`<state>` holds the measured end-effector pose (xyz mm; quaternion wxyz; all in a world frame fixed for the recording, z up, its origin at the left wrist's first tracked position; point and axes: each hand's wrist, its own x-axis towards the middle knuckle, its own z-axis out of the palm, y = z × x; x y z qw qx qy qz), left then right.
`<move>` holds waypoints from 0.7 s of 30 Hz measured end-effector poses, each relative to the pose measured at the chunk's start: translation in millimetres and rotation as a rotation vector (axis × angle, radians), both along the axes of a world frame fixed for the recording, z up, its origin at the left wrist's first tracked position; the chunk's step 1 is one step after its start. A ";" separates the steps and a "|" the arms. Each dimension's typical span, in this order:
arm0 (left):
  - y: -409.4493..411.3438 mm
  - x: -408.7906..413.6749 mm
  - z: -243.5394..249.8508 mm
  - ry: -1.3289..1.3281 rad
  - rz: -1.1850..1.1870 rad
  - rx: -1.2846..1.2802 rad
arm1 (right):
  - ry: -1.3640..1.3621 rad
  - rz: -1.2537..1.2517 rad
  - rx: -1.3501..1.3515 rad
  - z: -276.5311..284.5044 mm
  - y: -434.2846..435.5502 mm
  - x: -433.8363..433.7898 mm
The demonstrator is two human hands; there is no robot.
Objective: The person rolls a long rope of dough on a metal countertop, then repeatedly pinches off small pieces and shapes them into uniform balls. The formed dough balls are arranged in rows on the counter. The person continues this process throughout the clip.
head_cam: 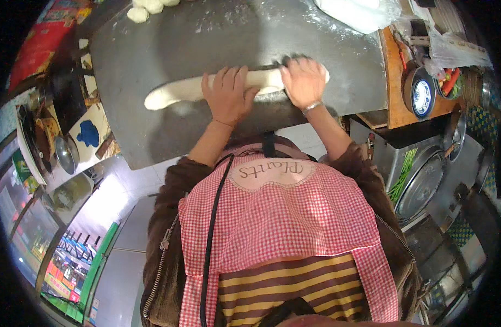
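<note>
A long, thick roll of pale dough (pixel 181 90) lies across the dark worktop (pixel 132 135), its left end slightly nearer my body. My left hand (pixel 230 96) rests palm down over its middle, fingers a little spread, thumb towards the right. Near the right end my right hand (pixel 303 81), a metal bracelet on its wrist, presses on the dough, its fingers slightly blurred. The dough shows between the hands, and a small tip shows beyond the right one. What lies under the palms is hidden.
Several dough pieces (pixel 138 15) sit at the far left edge. A white mass in clear plastic (pixel 352 14) lies far right, near scattered flour. Right of the worktop, a wooden board (pixel 395 98) holds a blue-and-white bowl (pixel 423 97). A metal bowl (pixel 67 154) and blue cloth (pixel 88 133) are left.
</note>
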<state>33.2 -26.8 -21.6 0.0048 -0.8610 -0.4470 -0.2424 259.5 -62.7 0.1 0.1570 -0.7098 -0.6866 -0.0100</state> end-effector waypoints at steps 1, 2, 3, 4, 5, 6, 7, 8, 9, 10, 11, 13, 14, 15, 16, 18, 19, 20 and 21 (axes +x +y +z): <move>-3.9 7.1 -0.2 0.031 0.034 0.006 | -0.037 0.009 0.157 -16.4 -15.4 14.8; 0.0 12.9 -1.2 0.061 0.076 0.011 | -0.076 0.024 0.312 -26.0 -17.6 23.9; 10.0 16.7 -4.3 0.071 0.061 0.006 | -0.080 -0.010 0.257 -29.5 -12.8 27.7; 27.4 18.1 -7.4 0.081 0.051 0.000 | -0.082 -0.040 0.201 -31.8 -1.7 29.7; 43.8 20.2 -10.3 0.092 0.040 -0.007 | -0.083 -0.069 0.144 -32.8 9.7 31.8; 59.8 23.6 -14.0 0.083 0.053 -0.013 | -0.094 -0.103 0.096 -31.4 24.4 34.9; 69.3 25.6 -17.2 0.075 0.065 -0.029 | -0.093 -0.115 0.061 -30.4 34.1 39.2; 77.0 27.6 -19.5 0.067 0.077 -0.046 | -0.091 -0.127 0.025 -30.7 43.8 44.0; 85.6 30.7 -20.5 0.037 0.092 -0.068 | -0.092 -0.137 -0.003 -31.6 55.1 49.8; 92.7 33.7 -19.4 0.007 0.107 -0.091 | -0.075 -0.132 -0.012 -31.8 63.3 55.0; 98.9 36.2 -19.3 -0.023 0.122 -0.114 | -0.078 -0.142 -0.036 -32.4 70.2 59.4; 115.9 40.4 -21.7 -0.023 0.143 -0.065 | -0.086 -0.163 -0.066 -34.2 86.3 67.0; 124.8 43.5 -23.1 -0.025 0.151 -0.040 | -0.068 -0.187 0.006 -38.7 94.1 71.5; 133.8 45.4 -22.4 -0.060 0.140 0.006 | -0.046 -0.197 0.028 -39.6 101.8 73.0; 140.8 48.0 -20.5 -0.095 0.126 0.048 | -0.023 -0.211 0.046 -38.0 105.4 73.8; 139.6 46.2 -23.0 -0.044 0.047 0.064 | 0.003 -0.184 0.175 -40.4 111.6 77.6; 135.0 43.8 -24.8 0.043 -0.017 0.038 | 0.118 -0.203 0.035 -39.4 102.9 77.0; 129.7 42.5 -26.5 0.128 -0.082 0.013 | 0.232 -0.221 -0.103 -37.7 92.7 75.9; 123.0 49.3 -4.9 0.213 -0.049 -0.245 | 0.342 -0.241 -0.229 -24.5 89.6 76.5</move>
